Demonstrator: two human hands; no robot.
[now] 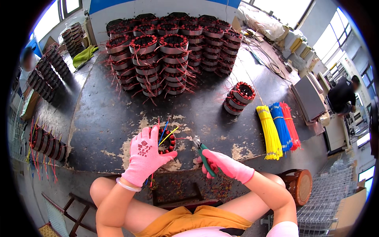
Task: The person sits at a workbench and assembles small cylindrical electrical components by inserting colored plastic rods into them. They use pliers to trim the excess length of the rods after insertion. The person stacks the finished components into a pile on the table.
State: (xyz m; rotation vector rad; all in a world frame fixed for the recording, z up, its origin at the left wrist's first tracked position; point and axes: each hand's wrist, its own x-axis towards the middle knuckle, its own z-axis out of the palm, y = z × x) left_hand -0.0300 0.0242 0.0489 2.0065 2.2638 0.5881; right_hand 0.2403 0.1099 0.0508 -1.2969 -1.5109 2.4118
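"Any writing?"
"Dark print (144,148) on the glove (139,166) of the left hand (145,155). Loosely spread, it rests over the left side of the coil (172,143), near the scuffed table's (102,118) front edge."
"The right hand (225,163)?"
"Curled round pliers (204,158)."
"Around?"
"Stacked coils (173,63) behind, wire bundles (270,132) at right, scraps (221,186) below."

Left grip (144,155) extends forward, thumb (169,156) aside — right grip (226,163) curled; both forearms (271,190) angle inward.

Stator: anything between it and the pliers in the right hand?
Nothing visible blocks it; only a thin red wire runs from the stator toward the pliers in the right hand, contact unclear. The left hand covers the stator's left side.
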